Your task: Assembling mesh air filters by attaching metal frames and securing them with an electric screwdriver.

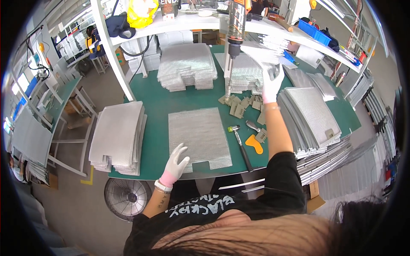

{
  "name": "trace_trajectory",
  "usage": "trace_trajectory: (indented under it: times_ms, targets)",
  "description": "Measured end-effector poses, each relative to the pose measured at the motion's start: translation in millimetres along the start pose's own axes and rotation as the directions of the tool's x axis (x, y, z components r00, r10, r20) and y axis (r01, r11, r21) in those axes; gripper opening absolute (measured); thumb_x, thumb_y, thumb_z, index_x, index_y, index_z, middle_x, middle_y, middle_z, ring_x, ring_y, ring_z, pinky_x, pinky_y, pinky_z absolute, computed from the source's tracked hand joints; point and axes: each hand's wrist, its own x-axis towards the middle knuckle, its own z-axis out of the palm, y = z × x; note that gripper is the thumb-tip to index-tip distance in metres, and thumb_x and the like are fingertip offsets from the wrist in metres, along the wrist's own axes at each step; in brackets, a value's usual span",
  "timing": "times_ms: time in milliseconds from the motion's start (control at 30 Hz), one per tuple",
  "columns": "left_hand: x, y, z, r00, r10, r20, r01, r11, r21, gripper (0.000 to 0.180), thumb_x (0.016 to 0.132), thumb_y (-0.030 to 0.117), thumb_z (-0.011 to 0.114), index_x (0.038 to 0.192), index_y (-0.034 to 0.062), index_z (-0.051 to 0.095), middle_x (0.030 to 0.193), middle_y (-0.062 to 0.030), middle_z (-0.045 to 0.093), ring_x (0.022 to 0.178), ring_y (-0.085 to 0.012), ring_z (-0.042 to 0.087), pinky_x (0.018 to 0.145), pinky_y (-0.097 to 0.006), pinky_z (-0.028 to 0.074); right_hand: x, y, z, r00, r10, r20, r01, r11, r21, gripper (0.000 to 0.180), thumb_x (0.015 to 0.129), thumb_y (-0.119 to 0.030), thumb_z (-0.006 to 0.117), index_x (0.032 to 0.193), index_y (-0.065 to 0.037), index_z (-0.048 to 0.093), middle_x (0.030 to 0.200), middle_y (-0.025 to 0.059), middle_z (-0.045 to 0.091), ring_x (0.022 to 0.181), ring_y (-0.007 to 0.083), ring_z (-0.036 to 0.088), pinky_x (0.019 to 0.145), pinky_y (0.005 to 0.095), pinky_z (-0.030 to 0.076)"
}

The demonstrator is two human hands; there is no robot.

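A silver mesh sheet (198, 136) with a notch in its near edge lies flat on the green table before me. My left hand (175, 165), in a white and pink glove, is at its near left corner with fingers spread, holding nothing. My right arm reaches forward. The gloved right hand (272, 85) grips the near edge of a pale mesh panel (261, 54), which is tilted over a stack of mesh sheets (245, 74); its fingers are partly hidden. Between the hands a power screwdriver (236, 32) hangs bit downward.
Grey plastic plates (237, 106), a hammer (241, 149) and a yellow scraper (255, 144) lie right of the sheet. Mesh stacks stand at the left (116, 136), back (187, 64) and right (309, 115). A white shelf (192, 22) spans the back; a fan (128, 198) stands below left.
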Motion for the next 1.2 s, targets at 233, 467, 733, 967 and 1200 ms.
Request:
trace_trajectory:
  times_ms: [233, 467, 733, 967, 1200]
  targets:
    - [50.4, 73.0, 54.1, 0.995, 0.085, -0.044, -0.064, 0.244, -0.968, 0.042, 0.097, 0.014, 0.055, 0.134, -0.0058, 0.05, 0.141, -0.0221, 0.048, 0.131, -0.0306, 0.049, 0.108, -0.039, 0.042, -216.0, -93.1, -37.3, 0.801, -0.269, 0.535, 0.413, 0.895, -0.169, 0.098, 0.059, -0.022, 0.075, 0.143, 0.005, 0.032, 0.141, 0.0264, 0.037, 0.138, 0.0432, 0.031, 0.115, 0.0512, 0.024]
    - [8.8, 65.3, 6.4, 0.932, -0.226, -0.283, -0.028, 0.732, -0.68, 0.043, 0.091, -0.002, 0.052, 0.133, -0.0067, 0.05, 0.126, -0.018, 0.06, 0.103, -0.0226, 0.067, 0.082, -0.029, 0.057, -231.1, -141.6, -87.1, 0.834, 0.108, 0.542, 0.242, 0.81, -0.534, 0.088, 0.066, -0.023, 0.083, 0.142, -0.005, 0.043, 0.151, 0.0343, 0.022, 0.141, 0.0539, 0.017, 0.115, 0.059, 0.019]
    - [-1.7, 18.2, -17.4, 0.931, -0.101, -0.352, 0.127, 0.991, 0.05, 0.069, 0.08, 0.009, 0.071, 0.141, -0.0049, 0.042, 0.124, -0.021, 0.058, 0.1, -0.0247, 0.064, 0.086, -0.036, 0.053, -224.7, -124.7, -85.3, 0.593, 0.473, 0.651, -0.152, 0.861, -0.486, 0.085, 0.075, -0.01, 0.077, 0.15, -0.007, 0.037, 0.074, 0.0027, 0.054, 0.056, 0.01, 0.048, 0.055, 0.0247, 0.044]
    - [9.1, -4.4, -13.6, 0.979, -0.111, -0.171, 0.191, 0.791, 0.582, 0.079, 0.076, 0.034, 0.078, 0.14, 0.0002, 0.046, 0.123, -0.0239, 0.057, 0.114, -0.0369, 0.056, 0.097, -0.042, 0.047, -243.4, -102.6, -82.4, 0.548, 0.518, 0.657, -0.068, 0.81, -0.583, 0.077, 0.075, -0.018, 0.078, 0.145, -0.009, 0.046, 0.082, 0.0108, 0.058, 0.071, 0.0219, 0.058, 0.069, 0.032, 0.05]
    - [10.4, -16.8, -7.9, 0.975, -0.177, -0.134, 0.221, 0.719, 0.659, 0.079, 0.076, 0.04, 0.077, 0.14, 0.0044, 0.048, 0.123, -0.0228, 0.057, 0.113, -0.0361, 0.057, 0.095, -0.043, 0.048, -265.8, -73.1, -90.6, 0.526, 0.496, 0.691, 0.034, 0.8, -0.6, 0.061, 0.08, -0.026, 0.073, 0.136, -0.01, 0.053, 0.091, 0.0132, 0.062, 0.082, 0.0291, 0.063, 0.076, 0.0371, 0.052]
